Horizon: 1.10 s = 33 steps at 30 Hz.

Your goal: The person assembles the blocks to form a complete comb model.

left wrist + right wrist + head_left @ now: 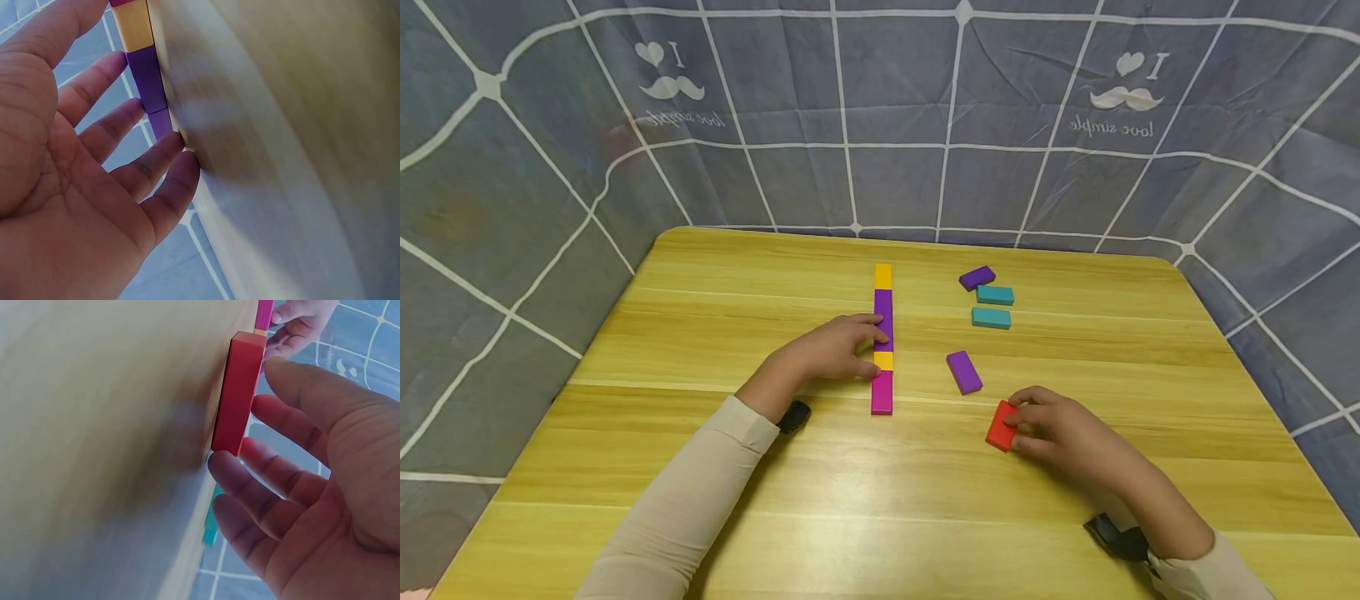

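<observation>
A straight row of blocks runs away from me on the table: a magenta block [882, 395] nearest, a yellow block [884, 361], a purple stretch with a seam [883, 302], then another yellow block [883, 276] at the far end. My left hand [835, 348] rests along the row's left side, its fingers loosely bent at the purple part and its thumb by the magenta block. To the right, a red block [998, 427] lies flat. Fingers of my right hand [1060, 429] touch its right side and top without wrapping round it, the thumb beside it.
Between the row and the red block lies a loose purple block [964, 372]. Farther back are two teal blocks [991, 318] and a darker purple block [977, 277]. A grey gridded cloth [895, 187] hangs behind the wooden table [760, 292].
</observation>
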Tool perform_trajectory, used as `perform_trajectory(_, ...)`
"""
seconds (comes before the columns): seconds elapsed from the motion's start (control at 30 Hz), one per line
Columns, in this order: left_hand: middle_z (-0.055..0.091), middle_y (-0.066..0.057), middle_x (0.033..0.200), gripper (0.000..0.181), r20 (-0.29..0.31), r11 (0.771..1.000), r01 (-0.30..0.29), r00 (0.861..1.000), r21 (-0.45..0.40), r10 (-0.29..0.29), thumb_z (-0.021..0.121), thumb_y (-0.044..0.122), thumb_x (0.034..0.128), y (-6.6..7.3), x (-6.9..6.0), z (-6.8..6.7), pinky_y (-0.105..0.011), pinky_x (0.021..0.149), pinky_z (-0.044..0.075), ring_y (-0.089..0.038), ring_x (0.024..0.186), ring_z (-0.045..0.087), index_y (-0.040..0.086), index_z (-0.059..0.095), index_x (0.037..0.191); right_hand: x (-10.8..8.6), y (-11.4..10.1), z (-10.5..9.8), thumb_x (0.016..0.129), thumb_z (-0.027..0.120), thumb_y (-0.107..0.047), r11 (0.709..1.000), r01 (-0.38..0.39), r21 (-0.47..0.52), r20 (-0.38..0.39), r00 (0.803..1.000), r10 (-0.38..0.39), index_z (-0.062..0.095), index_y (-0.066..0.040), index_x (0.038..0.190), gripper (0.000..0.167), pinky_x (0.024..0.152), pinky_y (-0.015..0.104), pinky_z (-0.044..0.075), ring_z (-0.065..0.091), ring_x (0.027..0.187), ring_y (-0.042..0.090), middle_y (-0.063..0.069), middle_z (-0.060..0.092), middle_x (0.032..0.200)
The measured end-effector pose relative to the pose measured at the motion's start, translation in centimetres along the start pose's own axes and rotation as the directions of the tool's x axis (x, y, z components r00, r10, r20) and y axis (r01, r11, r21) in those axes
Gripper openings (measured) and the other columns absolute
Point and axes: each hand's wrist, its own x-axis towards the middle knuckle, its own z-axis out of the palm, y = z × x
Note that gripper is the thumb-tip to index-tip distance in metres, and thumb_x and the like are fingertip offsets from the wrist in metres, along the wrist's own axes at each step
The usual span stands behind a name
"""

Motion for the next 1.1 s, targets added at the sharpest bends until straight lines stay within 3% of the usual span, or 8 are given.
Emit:
perform_trajectory(0.3,0.031,-0.01,0.159,0.051,-0.003,1.0,-0.001,1.0,0.0,0.001,0.074,0.023,0.0887,-0.1,-0.1,0.0,-0.045,0.117,0.025,-0.035,0.145,0.027,0.007,0.06,0.135,0.6,-0.2,0.3,0.085,0.08,-0.02,0.998,0.048,-0.027,0.004,0.999,-0.047,0.072,-0.015,0.105,0.023,0.091,0.041,0.053,0.06,0.106,0.017,0.001,0.059,0.124)
perform_trajectory(1.1,0.03,-0.011,0.16,0.05,-0.009,0.999,0.02,1.0,-0.026,-0.02,0.073,0.02,0.09,0.4,-0.2,-0.1,-0.043,0.117,0.026,-0.033,0.146,0.027,0.006,0.06,0.136,1.8,-1.0,0.3,0.088,0.078,-0.021,0.999,0.054,0.008,0.063,0.997,-0.054,0.07,-0.015,0.111,0.026,0.095,0.043,0.051,0.058,0.113,0.018,0.002,0.057,0.13)
